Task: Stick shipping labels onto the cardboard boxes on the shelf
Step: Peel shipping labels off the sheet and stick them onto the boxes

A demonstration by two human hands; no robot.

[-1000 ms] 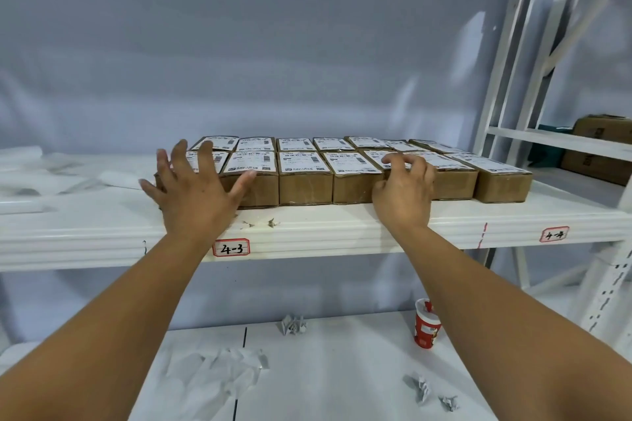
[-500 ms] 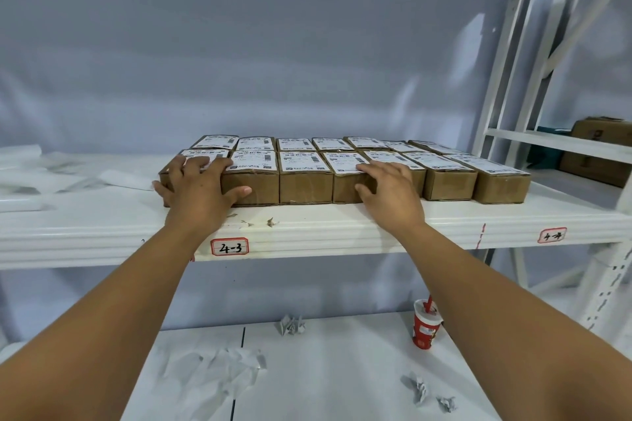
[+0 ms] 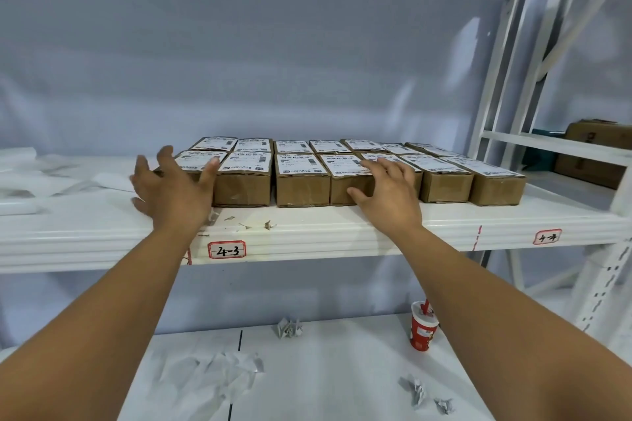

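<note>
Boxes (image 3: 302, 186): two rows, side by side, on the shelf (image 3: 307, 229), every visible top carrying a label (image 3: 299, 164).

Left hand (image 3: 174, 188): open, fingers spread at the front-left box; contact unclear.

Right hand (image 3: 386, 191): open, fingers flat on a front-row top, thumb against its front face.

Judgement: small stiff cardboard, probably light, likely to slide on the smooth shelf. Best held by the side faces. Labels thin, so press flat from the centre.

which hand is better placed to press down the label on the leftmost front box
Left: the left hand is spread at the leftmost front box; the right hand rests on boxes further right.
</note>
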